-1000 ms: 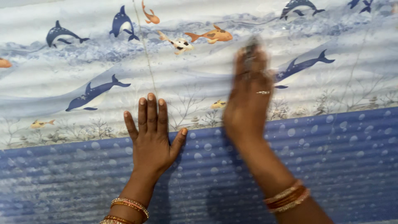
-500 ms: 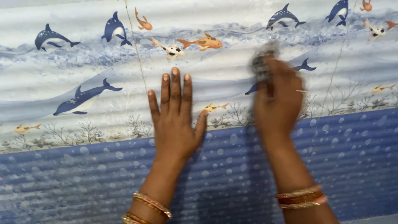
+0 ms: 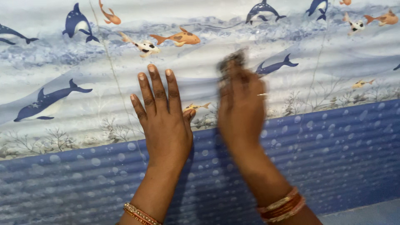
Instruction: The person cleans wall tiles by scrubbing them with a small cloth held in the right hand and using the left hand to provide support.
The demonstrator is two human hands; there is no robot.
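While the left hand (image 3: 164, 121) stays flat, right fingers (image 3: 233, 87) gripping the scrubber (image 3: 230, 60) have slid leftward.

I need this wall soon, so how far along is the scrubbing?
Done: hard to judge; the tiled wall shows no plain difference between cleaned and uncleaned patches. In hand: the right hand, blurred, presses a dark scrub pad onto the dolphin-patterned tiles, while the left hand lies flat beside it. Left: the blue bubble-patterned band below, neither hand's fingers on it.

Home bathroom (sea-themed wall tiles (image 3: 62, 54))
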